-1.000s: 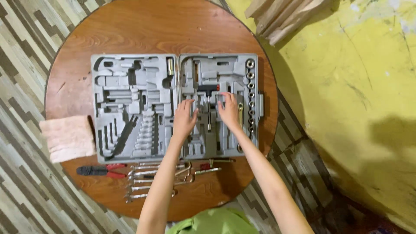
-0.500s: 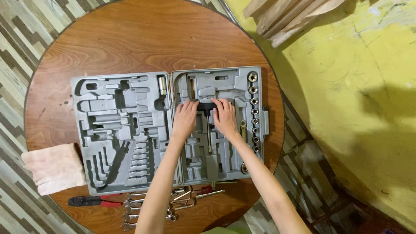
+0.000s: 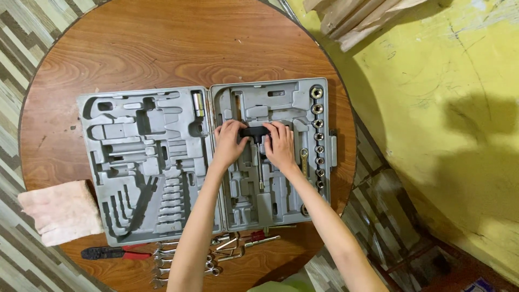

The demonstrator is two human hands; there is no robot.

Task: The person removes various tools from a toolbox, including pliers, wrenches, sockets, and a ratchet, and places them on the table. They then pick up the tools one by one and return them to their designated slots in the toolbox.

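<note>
Round and brown, the wood-grain counter fills most of the view, with striped flooring to its left and a yellow wall to its right. On the counter lies an open grey tool case, its two moulded halves spread flat side by side; most recesses of the left half are bare. A folded pale cloth rests on the counter's left edge, just beside the case's lower left corner. Below the case's near edge lie a row of loose metal wrenches and, left of them, a pair of pliers with red and black handles. Along the right edge of the right half runs a column of sockets, seated in their holes. In the middle of that right half sits a T-handle driver, its black crossbar uppermost and its thin shaft pointing toward the person. The left hand and the right hand curl their fingers over the two ends of the crossbar, pressing down on it in its recess.
</note>
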